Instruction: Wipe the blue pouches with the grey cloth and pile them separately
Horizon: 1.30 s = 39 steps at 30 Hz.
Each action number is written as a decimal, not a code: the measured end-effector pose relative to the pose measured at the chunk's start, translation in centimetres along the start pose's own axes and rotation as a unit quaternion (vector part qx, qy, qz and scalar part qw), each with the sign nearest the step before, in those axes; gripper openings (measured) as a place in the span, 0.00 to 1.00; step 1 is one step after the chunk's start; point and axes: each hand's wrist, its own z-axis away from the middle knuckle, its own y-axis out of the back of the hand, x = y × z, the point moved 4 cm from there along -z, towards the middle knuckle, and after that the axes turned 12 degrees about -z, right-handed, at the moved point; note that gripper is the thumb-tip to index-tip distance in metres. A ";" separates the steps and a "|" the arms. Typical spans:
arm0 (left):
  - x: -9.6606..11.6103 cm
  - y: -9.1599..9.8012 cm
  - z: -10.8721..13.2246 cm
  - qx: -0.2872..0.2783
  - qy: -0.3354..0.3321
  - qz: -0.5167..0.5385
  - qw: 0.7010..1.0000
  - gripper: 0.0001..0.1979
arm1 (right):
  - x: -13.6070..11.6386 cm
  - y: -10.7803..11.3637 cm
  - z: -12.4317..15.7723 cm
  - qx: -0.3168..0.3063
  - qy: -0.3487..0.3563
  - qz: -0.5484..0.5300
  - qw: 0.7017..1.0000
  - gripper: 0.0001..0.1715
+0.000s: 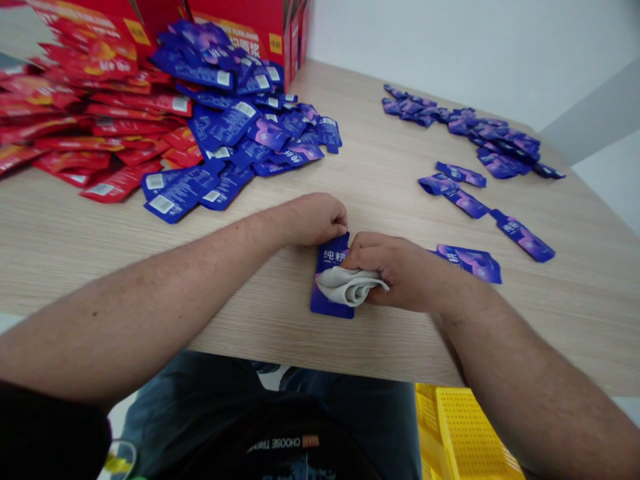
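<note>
A blue-purple pouch (330, 303) lies flat on the table in front of me, its white lettering facing up. My left hand (320, 219) is closed at the pouch's top edge, fingertips pinched on its upper end. A folded white cloth (350, 285) is gripped in my right hand (387, 267) and rests over the pouch's right and middle part. The right fingers hide some of the lettering. Just behind my right wrist lies another blue pouch (473, 262), partly covered by the hand.
At the left are heaps of red pouches (90, 120) and blue pouches (235, 127), before red cartons (240, 20). Several loose blue pouches (465, 197) lie right, with a row (500, 137) near the wall. Yellow crates (470, 427) stand below the table edge (300, 363).
</note>
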 end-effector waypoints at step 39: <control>-2.0 0.8 0.8 0.001 0.046 0.202 0.978 0.23 | 3.2 4.5 1.0 0.289 -0.132 0.162 0.934 0.08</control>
